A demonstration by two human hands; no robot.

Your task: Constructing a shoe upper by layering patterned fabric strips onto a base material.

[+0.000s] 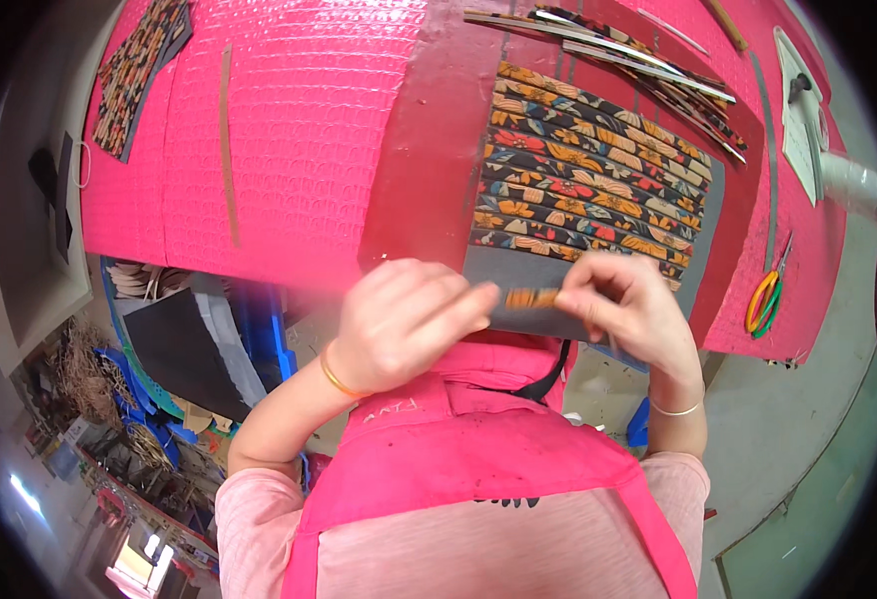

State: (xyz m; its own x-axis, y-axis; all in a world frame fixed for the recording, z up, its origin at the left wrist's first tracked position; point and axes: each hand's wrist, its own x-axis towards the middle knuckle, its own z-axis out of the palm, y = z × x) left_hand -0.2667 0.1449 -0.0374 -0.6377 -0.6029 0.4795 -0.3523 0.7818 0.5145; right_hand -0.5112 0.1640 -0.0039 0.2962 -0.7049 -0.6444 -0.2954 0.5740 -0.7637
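A short stretch of dark floral fabric strip (531,298), orange in its middle, spans the gap between my two hands. My left hand (404,319), slightly blurred, has its fingers pinched together at the strip's left end. The thumb and fingers of my right hand (636,307) pinch the right end. Just beyond my hands lies a grey sheet (506,268), its near part bare. Several folded floral fabric strips (588,185) lie side by side across it, running roughly left to right. The strip I hold is above the sheet's near edge.
A dark red mat (409,190) lies under the sheet on the pink-covered table (309,120). Loose thin strips (638,70) are piled at the far right. Scissors (763,299) with yellow and green handles lie right. A floral fabric piece (144,75) sits far left.
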